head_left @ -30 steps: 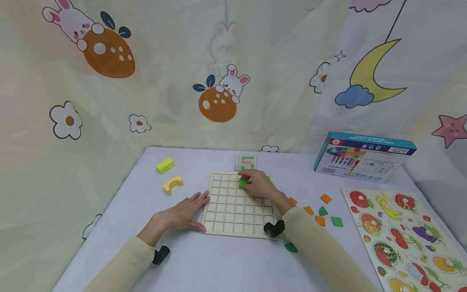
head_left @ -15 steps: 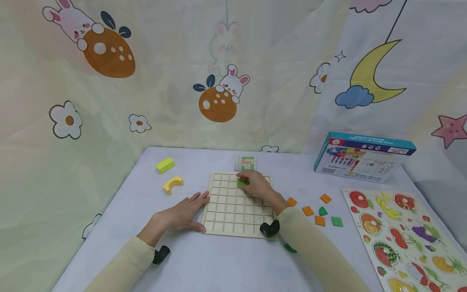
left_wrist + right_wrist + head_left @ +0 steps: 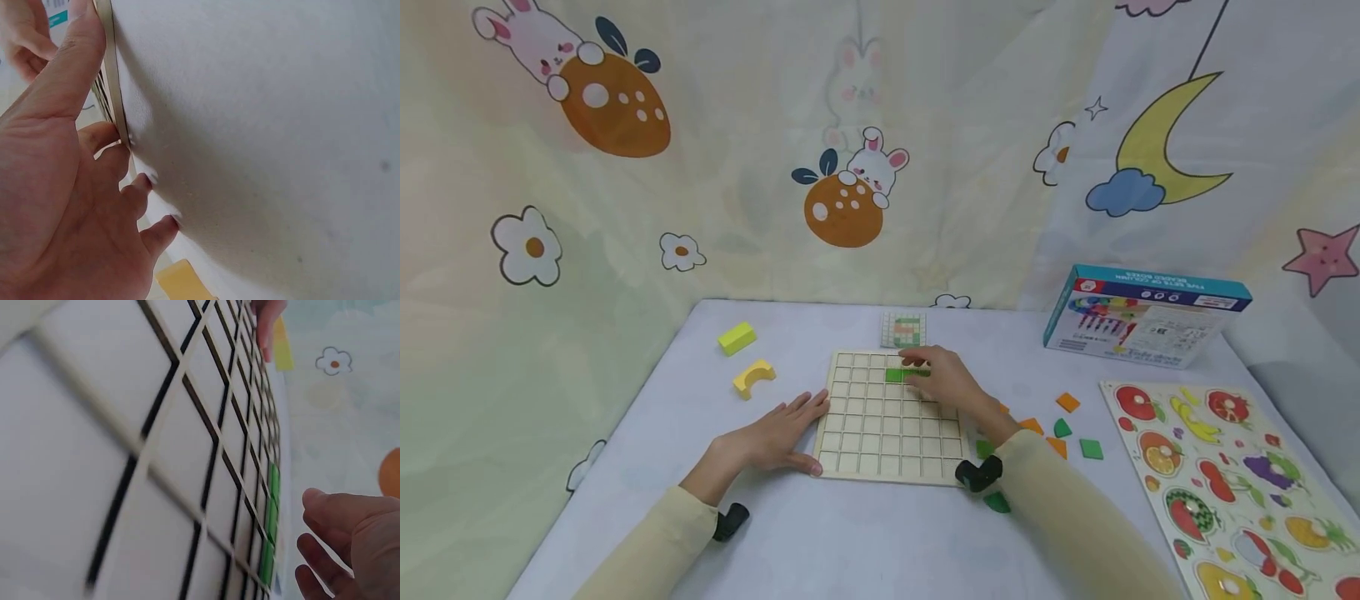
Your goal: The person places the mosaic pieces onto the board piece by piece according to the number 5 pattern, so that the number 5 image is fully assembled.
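Observation:
A pale wooden grid board [image 3: 872, 421] lies on the white table. My left hand [image 3: 775, 435] rests with spread fingers along its left edge, the thumb near the front left corner. In the left wrist view the left hand [image 3: 75, 169] has its fingertips at the board's edge [image 3: 114, 75]. Green tiles [image 3: 892, 375] sit in adjoining cells of a row near the back. My right hand [image 3: 951, 382] hovers over their right end, partly covering them. In the right wrist view the right hand [image 3: 350, 537] is apart from the green tiles [image 3: 273, 500], its fingers loosely bent with nothing between them.
Several orange tiles [image 3: 1068, 402] and green pieces [image 3: 1092, 449] lie right of the board. A pattern card [image 3: 904, 330] lies behind it. A yellow block [image 3: 737, 338] and yellow arch [image 3: 754, 378] are at left, a box [image 3: 1146, 317] and fruit puzzle board [image 3: 1206, 450] at right.
My right hand has let go of a green tile and moved slightly right, exposing more green in the row. The left hand keeps its place. The head view has shifted slightly.

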Demonstrator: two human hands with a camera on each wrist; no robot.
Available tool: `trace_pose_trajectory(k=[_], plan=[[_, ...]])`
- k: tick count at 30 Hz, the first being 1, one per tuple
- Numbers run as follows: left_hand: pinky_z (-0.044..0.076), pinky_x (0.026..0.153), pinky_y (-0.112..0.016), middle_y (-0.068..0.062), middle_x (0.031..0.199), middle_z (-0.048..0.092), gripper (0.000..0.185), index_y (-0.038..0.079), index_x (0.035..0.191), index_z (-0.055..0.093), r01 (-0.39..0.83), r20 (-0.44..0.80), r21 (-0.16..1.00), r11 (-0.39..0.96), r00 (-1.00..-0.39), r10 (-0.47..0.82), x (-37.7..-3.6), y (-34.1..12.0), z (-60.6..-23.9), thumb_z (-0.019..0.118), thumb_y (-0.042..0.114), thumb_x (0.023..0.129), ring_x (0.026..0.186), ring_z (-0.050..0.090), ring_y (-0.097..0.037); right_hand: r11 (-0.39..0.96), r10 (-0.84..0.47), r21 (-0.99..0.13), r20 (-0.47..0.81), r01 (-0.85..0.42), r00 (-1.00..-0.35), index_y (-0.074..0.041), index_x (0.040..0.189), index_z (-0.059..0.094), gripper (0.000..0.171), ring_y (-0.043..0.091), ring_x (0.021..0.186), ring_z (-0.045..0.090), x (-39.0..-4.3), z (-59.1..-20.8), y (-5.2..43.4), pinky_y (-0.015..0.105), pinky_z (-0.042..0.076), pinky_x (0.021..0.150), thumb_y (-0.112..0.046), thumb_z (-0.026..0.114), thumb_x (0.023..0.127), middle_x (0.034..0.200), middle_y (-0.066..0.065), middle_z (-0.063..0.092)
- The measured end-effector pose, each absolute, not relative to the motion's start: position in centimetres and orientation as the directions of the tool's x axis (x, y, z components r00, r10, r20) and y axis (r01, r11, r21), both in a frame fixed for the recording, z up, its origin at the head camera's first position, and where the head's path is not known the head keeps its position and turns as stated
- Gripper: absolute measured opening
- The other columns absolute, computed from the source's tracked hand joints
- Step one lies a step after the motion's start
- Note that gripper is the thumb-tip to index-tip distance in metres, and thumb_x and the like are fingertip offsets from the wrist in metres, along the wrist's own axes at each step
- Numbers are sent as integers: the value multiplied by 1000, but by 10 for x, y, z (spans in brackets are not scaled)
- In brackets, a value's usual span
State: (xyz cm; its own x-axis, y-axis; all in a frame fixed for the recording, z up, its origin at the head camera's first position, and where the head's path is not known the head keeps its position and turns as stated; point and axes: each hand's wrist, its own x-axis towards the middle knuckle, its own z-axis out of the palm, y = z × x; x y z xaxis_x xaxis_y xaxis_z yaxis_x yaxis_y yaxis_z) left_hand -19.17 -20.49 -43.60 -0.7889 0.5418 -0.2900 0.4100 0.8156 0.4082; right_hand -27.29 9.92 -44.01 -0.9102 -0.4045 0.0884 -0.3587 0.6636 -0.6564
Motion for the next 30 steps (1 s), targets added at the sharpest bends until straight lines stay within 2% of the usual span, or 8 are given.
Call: trace_pose_trajectory(k=[9,16,23,30], plan=[[16,118,-61,-8,165,8,105,7,155,17,415,-295,404,815,-784,546,-193,-206,-436,71,54,78,151,8,-37,740,-318,-610,52,-283,-946,-11,136,56,47,29,111,58,-242,-425,204,52,47,101,-14,68,90,120,9,68],[15,118,-61,-9,164,10,105,6,155,19,412,-279,418,809,-790,546,-191,-208,-437,71,54,78,150,9,-37,802,-307,-545,-28,-243,-951,-9,133,58,46,30,108,59,-211,-432,284,48,54,91,-15,69,89,118,10,68],[15,119,-60,-8,165,9,105,7,155,19,413,-275,430,803,-787,552,-193,-208,-438,71,55,77,151,8,-36,799,-395,-498,-13,-337,-919,-7,128,62,45,32,114,60,-189,-439,304,47,53,93,-12,73,85,118,6,69],[15,119,-61,-9,164,10,105,6,154,19,410,-282,423,808,-788,548,-194,-207,-437,70,56,78,151,9,-37,798,-401,-495,-12,-343,-916,-8,125,63,41,33,115,59,-189,-442,307,47,53,93,-9,72,85,118,6,69]])
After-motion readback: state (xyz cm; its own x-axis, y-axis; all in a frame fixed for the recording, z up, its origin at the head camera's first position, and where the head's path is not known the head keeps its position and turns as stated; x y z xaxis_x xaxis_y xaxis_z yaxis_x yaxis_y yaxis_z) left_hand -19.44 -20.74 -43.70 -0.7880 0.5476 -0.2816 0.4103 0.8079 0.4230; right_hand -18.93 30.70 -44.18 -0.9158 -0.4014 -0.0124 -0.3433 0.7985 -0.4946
